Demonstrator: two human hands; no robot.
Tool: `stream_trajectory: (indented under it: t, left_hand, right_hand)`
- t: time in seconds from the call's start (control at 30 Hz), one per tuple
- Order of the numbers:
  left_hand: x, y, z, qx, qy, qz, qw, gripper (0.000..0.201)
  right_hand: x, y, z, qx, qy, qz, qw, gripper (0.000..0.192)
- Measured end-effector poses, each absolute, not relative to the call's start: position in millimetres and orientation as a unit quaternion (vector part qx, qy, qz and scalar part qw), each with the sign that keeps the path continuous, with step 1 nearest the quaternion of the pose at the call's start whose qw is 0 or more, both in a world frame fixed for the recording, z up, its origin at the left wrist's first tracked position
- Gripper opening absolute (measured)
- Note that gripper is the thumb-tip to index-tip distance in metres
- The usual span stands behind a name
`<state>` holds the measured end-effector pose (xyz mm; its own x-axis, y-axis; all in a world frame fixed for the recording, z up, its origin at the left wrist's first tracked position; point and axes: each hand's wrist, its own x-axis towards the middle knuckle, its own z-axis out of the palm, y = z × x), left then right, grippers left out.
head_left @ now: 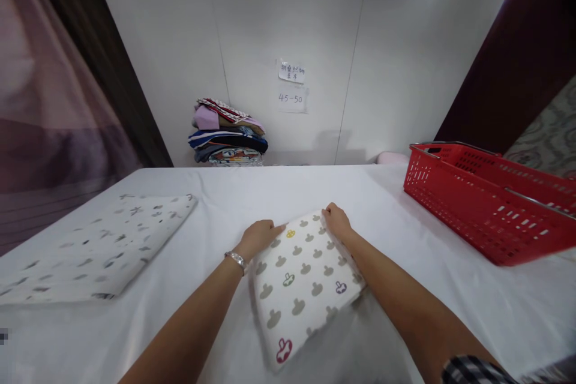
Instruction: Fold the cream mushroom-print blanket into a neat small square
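Gripping folded cloth (302, 283) far corners, both hands closed; long axis slanting near-to-far.

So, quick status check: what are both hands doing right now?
Left hand and right hand both gripping the far edge of the folded rabbit-print cloth. Cloth flat on the white table. Nothing in the way; red basket off to the right.

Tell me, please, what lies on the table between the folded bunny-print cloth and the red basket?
Nothing: in the head view, only bare white table cover lies between the bunny-print cloth and the red basket. The right hand grips the cloth's far corner.
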<state>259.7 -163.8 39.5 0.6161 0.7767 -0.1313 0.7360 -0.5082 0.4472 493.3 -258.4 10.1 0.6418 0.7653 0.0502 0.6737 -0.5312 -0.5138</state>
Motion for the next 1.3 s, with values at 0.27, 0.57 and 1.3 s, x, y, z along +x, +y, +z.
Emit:
stream_trajectory:
  t: [0.27,0.57,1.3]
  left_hand:
    - [259,-171,27,0.864,0.441,0.109,0.216,0.045]
    - [253,-165,24,0.833,0.496,0.117,0.215,0.039]
    - [248,-170,22,0.826,0.511,0.127,0.201,0.039]
  right_hand:
    - [494,-253,11,-0.869,-0.427,0.094,0.234,0.023]
    - [493,-253,7,-0.877,-0.436,0.083,0.183,0.022]
    - [496,-242,5,-0.872,-0.452,0.093,0.166,0.026]
